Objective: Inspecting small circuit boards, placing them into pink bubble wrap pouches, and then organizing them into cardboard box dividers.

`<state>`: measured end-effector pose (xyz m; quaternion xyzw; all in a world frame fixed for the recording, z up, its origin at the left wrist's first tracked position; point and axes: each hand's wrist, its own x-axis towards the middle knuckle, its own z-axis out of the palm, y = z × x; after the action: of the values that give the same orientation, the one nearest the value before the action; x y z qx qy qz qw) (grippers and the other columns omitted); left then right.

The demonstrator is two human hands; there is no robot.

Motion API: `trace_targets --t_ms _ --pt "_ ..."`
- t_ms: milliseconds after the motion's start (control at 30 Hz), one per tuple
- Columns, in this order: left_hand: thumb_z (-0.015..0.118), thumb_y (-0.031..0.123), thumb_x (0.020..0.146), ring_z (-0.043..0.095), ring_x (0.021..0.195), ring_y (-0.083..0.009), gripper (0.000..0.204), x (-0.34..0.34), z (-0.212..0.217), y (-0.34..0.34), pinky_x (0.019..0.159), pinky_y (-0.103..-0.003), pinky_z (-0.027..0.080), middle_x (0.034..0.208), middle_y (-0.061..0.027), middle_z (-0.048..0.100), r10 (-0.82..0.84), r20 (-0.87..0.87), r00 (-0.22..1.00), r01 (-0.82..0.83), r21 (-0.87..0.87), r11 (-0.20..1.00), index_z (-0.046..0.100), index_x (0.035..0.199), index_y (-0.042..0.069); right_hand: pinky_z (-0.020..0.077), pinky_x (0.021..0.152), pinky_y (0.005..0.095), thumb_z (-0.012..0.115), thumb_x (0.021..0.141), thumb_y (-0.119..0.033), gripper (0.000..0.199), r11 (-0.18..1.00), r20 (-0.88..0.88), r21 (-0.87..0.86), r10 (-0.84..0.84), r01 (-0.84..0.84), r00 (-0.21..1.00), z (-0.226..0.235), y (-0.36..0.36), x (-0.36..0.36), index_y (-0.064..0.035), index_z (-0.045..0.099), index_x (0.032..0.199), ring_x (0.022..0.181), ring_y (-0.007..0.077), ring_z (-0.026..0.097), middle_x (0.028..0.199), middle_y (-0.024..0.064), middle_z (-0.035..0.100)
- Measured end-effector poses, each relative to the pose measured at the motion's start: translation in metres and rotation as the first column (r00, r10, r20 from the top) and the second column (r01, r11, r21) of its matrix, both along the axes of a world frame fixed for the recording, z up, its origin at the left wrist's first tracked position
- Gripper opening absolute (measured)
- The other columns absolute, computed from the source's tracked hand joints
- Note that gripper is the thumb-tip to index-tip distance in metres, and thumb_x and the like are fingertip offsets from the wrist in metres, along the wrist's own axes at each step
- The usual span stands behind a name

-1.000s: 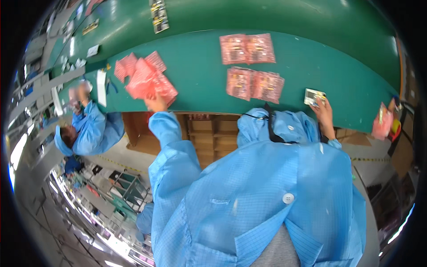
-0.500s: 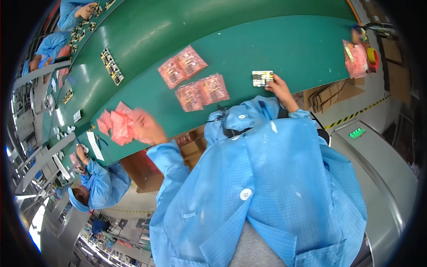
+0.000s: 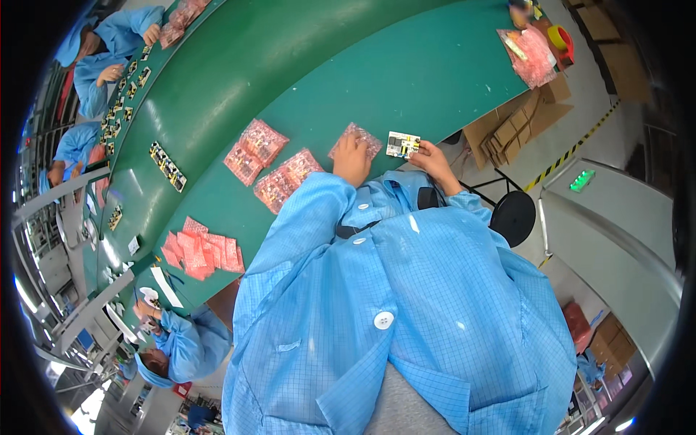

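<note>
My right hand (image 3: 433, 162) pinches the edge of a small circuit board (image 3: 399, 143), white and black with yellow parts, just above the green table. Close to its left, my left hand (image 3: 351, 158) is closed on a pink bubble bag (image 3: 368, 142), its fingers lying over the bag and partly hiding it. Further left lie two groups of pink bubble bags, one behind (image 3: 256, 151) and one nearer (image 3: 288, 180), with dark parts showing through. A loose pile of flat pink bubble bags (image 3: 203, 251) rests at the table's left part.
A green conveyor belt (image 3: 217, 80) runs behind the table (image 3: 406, 80), carrying a strip of circuit boards (image 3: 167, 167). More bubble wrap (image 3: 533, 56) and a yellow tape roll (image 3: 559, 38) sit at the far right. Co-workers in blue are at the left; one (image 3: 177, 346) sits nearby.
My left hand has moved right from the pile of bubble bags, bringing one bag beside the circuit board. My right hand still holds the board. The whole view has turned.
</note>
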<state>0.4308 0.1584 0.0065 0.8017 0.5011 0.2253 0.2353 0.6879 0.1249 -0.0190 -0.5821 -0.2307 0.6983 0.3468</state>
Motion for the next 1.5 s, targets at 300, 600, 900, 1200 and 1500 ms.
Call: trace_targets --t_ms 300,600,900,1200,1500 --pt "0.067 0.005 0.070 0.049 0.117 -0.0380 0.035 -0.001 0.008 -0.003 0.095 -0.049 0.043 0.125 -0.0187 0.053 -0.010 -0.035 0.999 0.014 0.100 0.995 0.064 0.105 0.007 0.0535 0.080 0.0279 0.067 0.088 -0.004 0.046 0.991 0.041 0.130 -0.005 0.000 0.999 0.019 0.011 -0.010 0.0004 0.050 0.131 0.098 0.0152 0.064 0.116 0.0096 0.066" --pt "0.074 0.016 0.071 0.059 0.094 -0.0308 0.029 -0.007 0.031 0.042 0.078 -0.044 0.043 0.085 -0.0048 0.064 0.176 -0.232 0.957 -0.190 -0.039 0.981 0.060 0.096 0.011 0.0516 0.075 0.0264 0.071 0.085 -0.005 0.046 0.984 0.022 0.177 -0.028 0.024 0.999 0.010 0.012 -0.004 0.0005 0.053 0.127 0.091 0.0138 0.064 0.108 0.0095 0.068" --pt "0.072 0.021 0.070 0.056 0.097 -0.0336 0.036 0.005 0.043 -0.005 0.083 -0.046 0.046 0.098 -0.0125 0.058 0.055 -0.265 0.963 -0.076 -0.069 0.995 0.059 0.100 0.005 0.0519 0.077 0.0249 0.073 0.084 -0.005 0.046 0.991 0.047 0.106 -0.084 0.079 0.995 0.017 0.024 0.001 0.0006 0.053 0.125 0.093 0.0132 0.065 0.108 0.0100 0.069" --pt "0.067 0.012 0.074 0.058 0.094 -0.0337 0.016 0.014 -0.012 0.017 0.081 -0.044 0.050 0.094 -0.0141 0.059 0.206 -0.112 0.972 -0.218 -0.113 0.969 0.065 0.088 0.004 0.0499 0.086 0.0262 0.072 0.083 -0.002 0.042 0.974 0.067 0.206 0.078 -0.090 0.995 0.035 0.048 -0.022 0.0001 0.056 0.121 0.095 0.0136 0.065 0.105 0.0106 0.070" --pt "0.069 0.004 0.077 0.056 0.089 -0.0319 0.008 -0.002 0.000 0.007 0.078 -0.043 0.048 0.090 -0.0114 0.055 0.287 0.238 0.928 -0.272 -0.097 0.958 0.066 0.085 0.003 0.0503 0.078 0.0258 0.075 0.079 -0.005 0.041 0.935 0.211 0.130 0.300 -0.331 0.930 0.044 0.069 -0.026 -0.0016 0.059 0.117 0.089 0.0124 0.065 0.098 0.0092 0.072"
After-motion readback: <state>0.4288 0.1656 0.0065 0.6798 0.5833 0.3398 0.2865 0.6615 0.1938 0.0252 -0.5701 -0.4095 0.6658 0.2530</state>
